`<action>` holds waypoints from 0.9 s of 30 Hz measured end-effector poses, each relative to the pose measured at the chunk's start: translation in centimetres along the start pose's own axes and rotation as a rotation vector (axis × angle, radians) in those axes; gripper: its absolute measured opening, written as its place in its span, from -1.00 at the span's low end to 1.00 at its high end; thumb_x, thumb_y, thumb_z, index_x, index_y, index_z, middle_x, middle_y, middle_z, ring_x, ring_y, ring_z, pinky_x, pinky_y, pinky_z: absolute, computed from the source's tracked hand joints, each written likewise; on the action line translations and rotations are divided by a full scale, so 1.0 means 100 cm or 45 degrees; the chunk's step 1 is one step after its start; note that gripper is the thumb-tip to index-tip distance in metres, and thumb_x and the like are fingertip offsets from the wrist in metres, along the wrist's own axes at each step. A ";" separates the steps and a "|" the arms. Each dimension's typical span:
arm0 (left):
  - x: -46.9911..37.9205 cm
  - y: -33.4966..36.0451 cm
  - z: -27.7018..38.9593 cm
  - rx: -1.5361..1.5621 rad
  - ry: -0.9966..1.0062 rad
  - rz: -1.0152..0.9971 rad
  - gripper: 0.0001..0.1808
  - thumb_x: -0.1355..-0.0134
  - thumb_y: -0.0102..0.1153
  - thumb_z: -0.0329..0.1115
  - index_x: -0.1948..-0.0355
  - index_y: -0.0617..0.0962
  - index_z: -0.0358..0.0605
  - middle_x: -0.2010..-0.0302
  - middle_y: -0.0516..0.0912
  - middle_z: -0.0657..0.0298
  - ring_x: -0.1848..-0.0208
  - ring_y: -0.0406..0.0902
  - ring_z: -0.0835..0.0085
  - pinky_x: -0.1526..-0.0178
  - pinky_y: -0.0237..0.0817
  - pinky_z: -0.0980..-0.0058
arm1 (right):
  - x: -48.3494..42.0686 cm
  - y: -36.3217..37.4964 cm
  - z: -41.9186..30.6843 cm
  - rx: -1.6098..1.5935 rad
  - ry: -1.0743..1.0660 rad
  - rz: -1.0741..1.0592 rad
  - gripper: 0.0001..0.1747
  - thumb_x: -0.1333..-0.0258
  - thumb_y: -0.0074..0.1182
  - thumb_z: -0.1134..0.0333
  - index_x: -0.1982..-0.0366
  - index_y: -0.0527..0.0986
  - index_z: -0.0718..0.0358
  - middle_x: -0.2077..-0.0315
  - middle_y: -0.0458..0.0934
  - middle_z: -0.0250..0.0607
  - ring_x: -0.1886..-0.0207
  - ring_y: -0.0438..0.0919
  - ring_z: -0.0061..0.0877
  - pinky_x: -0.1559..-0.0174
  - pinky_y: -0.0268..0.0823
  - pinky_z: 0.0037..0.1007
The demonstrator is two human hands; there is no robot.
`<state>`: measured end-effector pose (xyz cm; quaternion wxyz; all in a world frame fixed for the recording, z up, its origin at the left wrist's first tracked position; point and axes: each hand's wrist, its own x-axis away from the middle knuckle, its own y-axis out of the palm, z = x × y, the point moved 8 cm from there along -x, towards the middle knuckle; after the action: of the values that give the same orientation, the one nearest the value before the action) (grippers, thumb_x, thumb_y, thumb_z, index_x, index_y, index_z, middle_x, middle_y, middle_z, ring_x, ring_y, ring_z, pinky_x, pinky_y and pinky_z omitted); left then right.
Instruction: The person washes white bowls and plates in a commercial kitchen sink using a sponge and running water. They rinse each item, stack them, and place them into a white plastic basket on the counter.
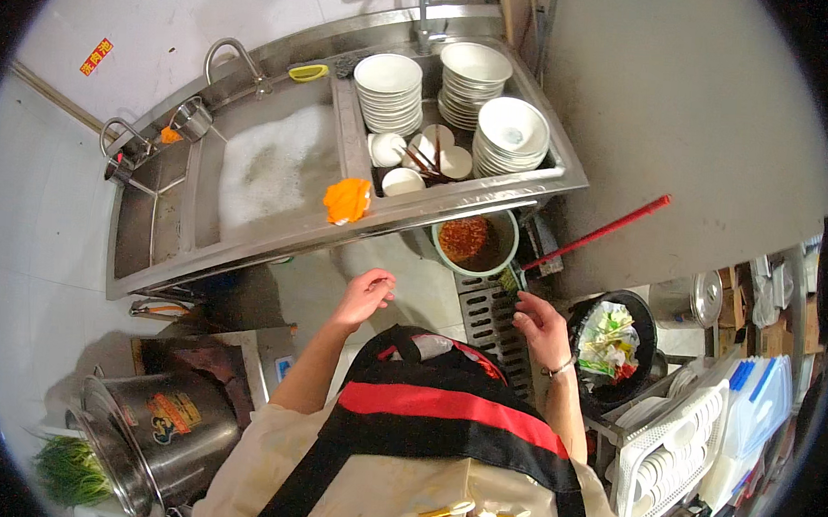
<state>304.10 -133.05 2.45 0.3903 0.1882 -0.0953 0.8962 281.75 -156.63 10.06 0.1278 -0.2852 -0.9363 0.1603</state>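
My left hand [364, 299] is held in front of my apron, below the sink's front edge, with loosely curled fingers and nothing in it. Over the slotted floor drain [484, 318] is my right hand [545, 327], empty, its fingers apart. A bucket [481, 258] holding reddish food waste and liquid stands under the sink edge. Above it, the right basin of the steel sink [260, 240] bears stacked white bowls [389, 92], several small white cups [404, 181] and dark chopsticks [429, 164]. Suds [279, 160] fill the middle basin. An orange cloth [347, 200] lies on the rim between them.
A red-handled brush or broom [598, 233] leans near the bucket. To my right stand a black waste bin [575, 397] with scraps and a white dish rack [627, 473]. A large steel pot [165, 442] is at lower left. Faucets [221, 48] rise behind the basins.
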 end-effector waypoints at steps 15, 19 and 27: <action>-0.056 -0.111 0.011 0.243 -0.233 0.411 -0.76 -0.22 -0.04 -0.28 0.18 0.49 -0.19 0.31 0.55 0.26 0.27 0.52 0.49 0.27 0.37 0.52 | -0.249 0.121 -0.011 -0.137 0.026 -0.515 -0.58 -0.03 0.09 0.38 0.02 0.40 0.31 0.36 0.56 -0.21 0.41 0.53 -0.63 0.34 0.39 -0.53; -0.094 -0.130 0.034 0.245 -0.292 0.492 -0.77 -0.22 -0.05 -0.29 0.18 0.48 -0.20 0.30 0.56 0.27 0.27 0.52 0.49 0.26 0.36 0.52 | -0.334 0.155 0.006 -0.050 0.108 -0.620 -0.51 0.03 0.11 0.19 0.06 0.43 0.30 0.33 0.59 -0.11 0.29 0.58 -0.38 0.23 0.40 -0.39; -0.151 -0.126 0.053 0.069 -0.199 0.460 -0.77 -0.24 -0.03 -0.34 0.18 0.49 -0.30 0.28 0.56 0.22 0.23 0.52 0.44 0.16 0.39 0.46 | -0.485 0.218 0.020 0.478 -0.004 -0.760 -0.53 0.07 0.08 0.15 0.11 0.48 0.24 0.28 0.58 -0.07 0.21 0.56 -0.26 0.14 0.37 -0.35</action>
<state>324.15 -136.25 1.39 0.2093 0.2472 -0.1335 0.9366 330.83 -167.87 -7.08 0.2177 0.0298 -0.9328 0.2858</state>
